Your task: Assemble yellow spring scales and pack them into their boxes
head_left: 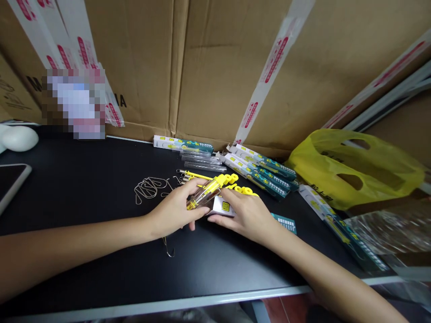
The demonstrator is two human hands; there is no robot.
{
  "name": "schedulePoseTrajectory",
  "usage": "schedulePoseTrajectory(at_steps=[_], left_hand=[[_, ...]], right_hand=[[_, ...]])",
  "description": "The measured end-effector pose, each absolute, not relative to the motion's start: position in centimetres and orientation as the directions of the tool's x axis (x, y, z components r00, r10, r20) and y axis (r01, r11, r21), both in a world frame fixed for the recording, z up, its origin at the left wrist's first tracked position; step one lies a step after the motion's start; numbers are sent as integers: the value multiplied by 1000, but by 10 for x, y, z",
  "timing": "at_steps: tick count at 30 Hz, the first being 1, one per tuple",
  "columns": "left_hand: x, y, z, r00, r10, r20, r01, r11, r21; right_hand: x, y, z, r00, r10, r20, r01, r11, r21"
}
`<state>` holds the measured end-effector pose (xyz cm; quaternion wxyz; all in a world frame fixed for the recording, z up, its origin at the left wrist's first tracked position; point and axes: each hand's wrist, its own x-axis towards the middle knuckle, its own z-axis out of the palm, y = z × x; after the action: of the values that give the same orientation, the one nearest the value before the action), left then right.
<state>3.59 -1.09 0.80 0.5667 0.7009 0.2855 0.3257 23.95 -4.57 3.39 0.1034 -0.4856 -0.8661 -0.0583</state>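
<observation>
My left hand (173,211) is closed around a clear-tubed spring scale (203,194) with a yellow ring top, tilted up to the right. Right beside it, my right hand (251,213) grips a white and teal box (222,206), its small white end facing me. Most of that box is hidden under the hand; its teal end shows past the wrist. Yellow ring-topped parts (244,190) lie just behind my fingers. Yellow rods with springs (191,174) rest beyond the left hand. A metal hook (169,249) pokes out below it.
Bent wire hooks (148,188) lie left of my hands. Behind are clear tubes (204,161), a printed box (183,144) and several stacked boxes (259,175). Another box (343,229) and a yellow bag (313,157) are right. Large cardboard (208,67) stands behind; a phone (11,184) lies left.
</observation>
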Motion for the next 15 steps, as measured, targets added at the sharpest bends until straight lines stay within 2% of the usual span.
schedulePoseTrajectory(at_steps=[8, 11, 15], left_hand=[[37, -13, 9, 637, 758, 142, 29, -207, 978], [36, -10, 9, 625, 773, 110, 65, -193, 979], [34, -7, 7, 574, 814, 86, 155, -212, 965]], right_hand=[[239, -46, 36, -502, 839, 209, 861, 507, 31], [240, -46, 38, -499, 843, 198, 861, 509, 6], [246, -42, 41, -445, 862, 243, 892, 450, 38]])
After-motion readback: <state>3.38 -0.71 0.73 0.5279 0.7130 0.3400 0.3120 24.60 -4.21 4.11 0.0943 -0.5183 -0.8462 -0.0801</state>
